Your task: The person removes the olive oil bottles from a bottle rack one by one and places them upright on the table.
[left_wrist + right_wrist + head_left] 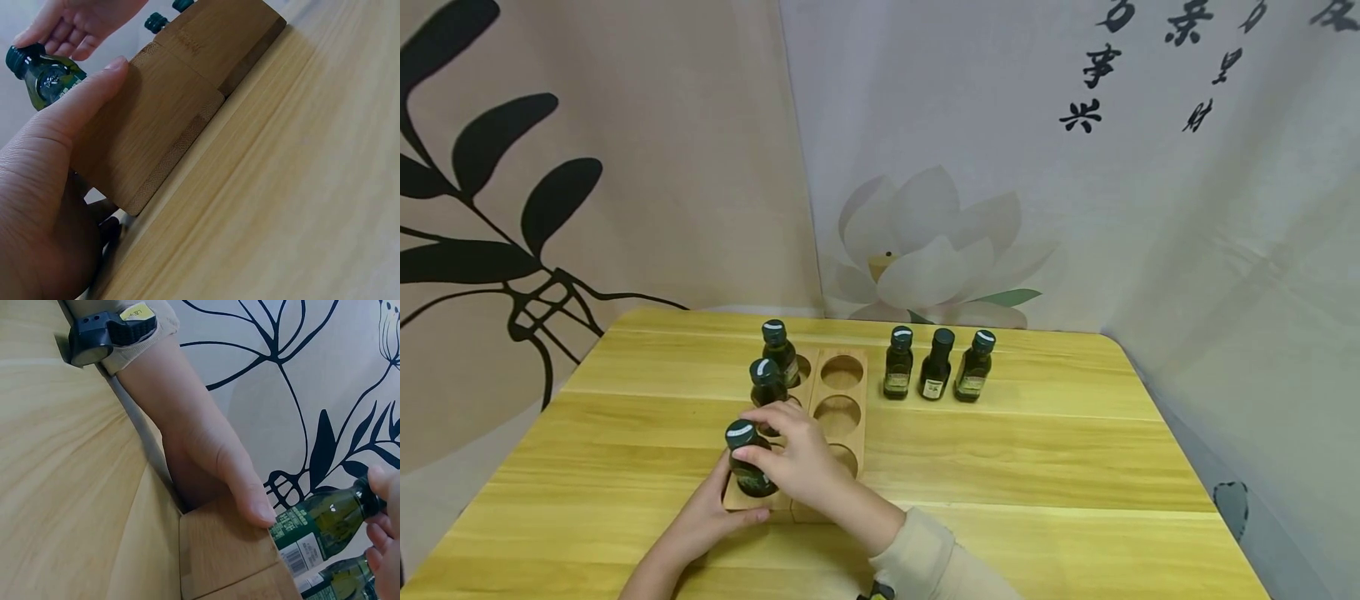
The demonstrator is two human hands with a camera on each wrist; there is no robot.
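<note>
A small dark green glass bottle (752,477) stands at the front left of a wooden holder (859,395) with round holes. My right hand (805,458) pinches this bottle at its dark cap, thumb on one side and fingers on the other. The holder's front left corner is gripped by my left hand (700,518); its thumb lies along the front face, seen in the left wrist view. Behind the pinched bottle, a second bottle (767,385) and a third bottle (781,357) stand in the same left column. Holes in the right column are vacant.
Right of the holder, three more dark bottles stand in a row: one bottle (898,367), a narrower-necked bottle (936,368) and another bottle (973,371). The wooden table (1037,475) ends at a printed curtain (700,167) behind.
</note>
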